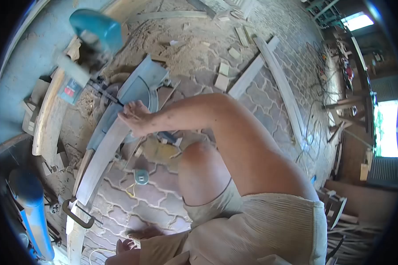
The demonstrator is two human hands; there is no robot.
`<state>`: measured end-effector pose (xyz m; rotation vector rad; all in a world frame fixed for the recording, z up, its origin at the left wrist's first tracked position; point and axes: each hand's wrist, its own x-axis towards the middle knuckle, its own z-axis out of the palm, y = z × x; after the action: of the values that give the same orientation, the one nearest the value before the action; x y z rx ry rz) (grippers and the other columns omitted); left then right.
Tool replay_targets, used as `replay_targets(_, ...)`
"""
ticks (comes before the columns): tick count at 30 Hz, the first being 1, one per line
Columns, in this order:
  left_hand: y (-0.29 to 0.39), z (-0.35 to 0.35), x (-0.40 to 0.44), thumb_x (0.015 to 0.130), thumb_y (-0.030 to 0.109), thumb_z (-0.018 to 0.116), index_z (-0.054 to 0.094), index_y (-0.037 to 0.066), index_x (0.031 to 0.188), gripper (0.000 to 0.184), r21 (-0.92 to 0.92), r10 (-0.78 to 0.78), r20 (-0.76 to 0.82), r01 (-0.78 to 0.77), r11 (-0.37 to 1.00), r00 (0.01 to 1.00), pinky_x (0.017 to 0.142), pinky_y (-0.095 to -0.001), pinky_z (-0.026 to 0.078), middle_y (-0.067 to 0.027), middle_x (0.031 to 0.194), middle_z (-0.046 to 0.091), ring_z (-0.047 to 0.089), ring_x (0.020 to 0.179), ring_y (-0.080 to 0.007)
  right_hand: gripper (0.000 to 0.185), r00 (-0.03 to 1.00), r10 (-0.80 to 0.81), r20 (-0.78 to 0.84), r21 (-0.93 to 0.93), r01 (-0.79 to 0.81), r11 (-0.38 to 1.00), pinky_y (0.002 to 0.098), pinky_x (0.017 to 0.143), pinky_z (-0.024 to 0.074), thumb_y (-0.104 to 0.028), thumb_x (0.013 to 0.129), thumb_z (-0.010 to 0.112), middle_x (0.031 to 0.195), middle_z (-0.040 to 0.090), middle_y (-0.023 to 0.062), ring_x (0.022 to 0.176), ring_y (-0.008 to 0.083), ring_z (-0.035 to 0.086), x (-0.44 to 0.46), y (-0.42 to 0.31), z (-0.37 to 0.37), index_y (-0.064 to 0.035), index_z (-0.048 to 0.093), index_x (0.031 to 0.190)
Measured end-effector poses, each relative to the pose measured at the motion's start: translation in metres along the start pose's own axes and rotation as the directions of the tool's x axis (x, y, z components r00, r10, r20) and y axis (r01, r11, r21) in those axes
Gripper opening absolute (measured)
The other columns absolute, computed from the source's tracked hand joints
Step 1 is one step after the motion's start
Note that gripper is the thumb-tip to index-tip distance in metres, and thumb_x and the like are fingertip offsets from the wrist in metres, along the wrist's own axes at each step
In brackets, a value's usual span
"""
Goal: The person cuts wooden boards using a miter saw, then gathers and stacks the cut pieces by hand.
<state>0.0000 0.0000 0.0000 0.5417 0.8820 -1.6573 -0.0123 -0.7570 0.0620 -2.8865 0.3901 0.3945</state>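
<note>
My right hand (138, 118) is closed over the far end of a long pale wooden board (101, 154). The board lies along the grey-blue base (139, 88) of a mitre saw. Just beyond my fingers is the saw's upper part, with a teal housing (97, 28); its middle is smeared by motion. A dark C-shaped clamp (77, 216) sits across the board's near end, where another pale piece continues below it. A teal tape measure (141, 176) lies on the paving beside my bent knee. My left hand does not show.
Sawdust and offcuts lie around the saw. Two long planks (283, 88) meet at an angle on the paving. A thick timber piece (51, 110) stands left of the saw, with a blue cylinder (37, 225) nearer. Tangled cables (318, 106) trail at the right.
</note>
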Motion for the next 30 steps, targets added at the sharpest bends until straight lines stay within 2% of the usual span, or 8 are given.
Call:
replay_targets(2, -0.029, -0.001, -0.040, 0.093, 0.075, 0.044, 0.054, 0.010, 0.136, 0.079, 0.365, 0.096, -0.293, 0.018, 0.931, 0.951, 0.097, -0.0591, 0.051, -0.0153, 0.120, 0.066, 0.063, 0.110, -0.0367, 0.076, 0.940, -0.323, -0.113, -0.221, 0.293, 0.930, 0.0479, 0.099, 0.0409, -0.048, 0.071, 0.081, 0.136, 0.048, 0.0138, 0.125, 0.0286, 0.046, -0.014, -0.025, 0.002, -0.0059, 0.054, 0.128)
replay_targets(5, -0.059, 0.142, 0.043, 0.094, 0.075, 0.041, 0.056, 0.006, 0.129, 0.078, 0.296, 0.166, -0.349, -0.059, 0.953, 0.922, 0.094, -0.0555, 0.051, -0.0138, 0.111, 0.066, 0.063, 0.105, -0.0338, 0.068, 0.842, -0.496, -0.213, -0.164, 0.470, 0.867, 0.0431, 0.094, 0.0431, -0.047, 0.069, 0.082, 0.125, 0.053, 0.0117, 0.120, 0.0286, 0.050, 0.026, 0.061, 0.013, -0.0063, 0.057, 0.118)
replay_targets(11, -0.089, 0.172, 0.167, 0.097, 0.063, 0.052, 0.056, 0.005, 0.125, 0.065, 0.402, 0.185, -0.503, 0.039, 0.915, 0.844, 0.085, -0.0488, 0.054, -0.0125, 0.106, 0.066, 0.064, 0.099, -0.0290, 0.066, 0.867, -0.435, -0.243, 0.060, 0.461, 0.885, 0.0439, 0.095, 0.0458, -0.046, 0.065, 0.083, 0.118, 0.057, 0.0099, 0.116, 0.0273, 0.055, -0.093, 0.086, 0.048, -0.0071, 0.060, 0.113)
replay_targets(13, -0.087, 0.181, 0.193, 0.097, 0.062, 0.053, 0.056, 0.005, 0.125, 0.064, 0.456, 0.191, -0.477, 0.055, 0.888, 0.858, 0.085, -0.0483, 0.055, -0.0125, 0.106, 0.066, 0.065, 0.098, -0.0287, 0.066, 0.798, -0.317, -0.513, 0.055, 0.400, 0.915, 0.0446, 0.096, 0.0453, -0.041, 0.062, 0.084, 0.118, 0.058, 0.0080, 0.117, 0.0281, 0.055, -0.164, 0.117, 0.108, -0.0106, 0.060, 0.115)
replay_targets(16, -0.077, 0.203, 0.208, 0.097, 0.061, 0.053, 0.056, 0.005, 0.125, 0.063, 0.553, 0.222, -0.465, 0.085, 0.829, 0.857, 0.084, -0.0476, 0.055, -0.0124, 0.106, 0.066, 0.065, 0.098, -0.0284, 0.080, 0.960, -0.125, -0.249, 0.327, 0.205, 0.922, 0.0481, 0.103, 0.0425, -0.044, 0.061, 0.085, 0.132, 0.055, 0.0072, 0.123, 0.0321, 0.050, -0.281, 0.175, 0.095, -0.0185, 0.056, 0.131)
replay_targets(24, -0.017, 0.262, 0.202, 0.097, 0.058, 0.055, 0.056, 0.005, 0.124, 0.060, 0.767, 0.363, -0.420, 0.111, 0.632, 0.832, 0.082, -0.0456, 0.055, -0.0123, 0.106, 0.066, 0.065, 0.096, -0.0274, 0.083, 0.952, 0.294, 0.088, 0.128, -0.303, 0.944, 0.0467, 0.105, 0.0425, -0.048, 0.067, 0.085, 0.124, 0.059, 0.0127, 0.127, 0.0338, 0.051, -0.427, 0.331, 0.156, -0.0128, 0.054, 0.136)
replay_targets(29, 0.002, 0.290, 0.175, 0.097, 0.056, 0.057, 0.056, 0.005, 0.124, 0.058, 0.818, 0.435, -0.421, 0.127, 0.561, 0.796, 0.081, -0.0444, 0.055, -0.0122, 0.105, 0.066, 0.065, 0.095, -0.0268, 0.101, 0.238, 0.951, 0.200, 0.753, -0.658, 0.006, 0.0474, 0.111, 0.0416, -0.051, 0.077, 0.077, 0.149, 0.048, 0.0194, 0.140, 0.0397, 0.043, -0.294, 0.391, 0.109, -0.0089, 0.030, 0.155)
replay_targets(30, 0.002, 0.294, 0.167, 0.097, 0.056, 0.057, 0.056, 0.005, 0.124, 0.057, 0.821, 0.443, -0.426, 0.132, 0.556, 0.789, 0.081, -0.0442, 0.055, -0.0122, 0.105, 0.066, 0.065, 0.095, -0.0267, 0.101, 0.261, 0.947, 0.188, 0.763, -0.646, 0.027, 0.0474, 0.111, 0.0416, -0.051, 0.077, 0.077, 0.149, 0.048, 0.0194, 0.140, 0.0397, 0.043, -0.275, 0.393, 0.096, -0.0089, 0.030, 0.155)
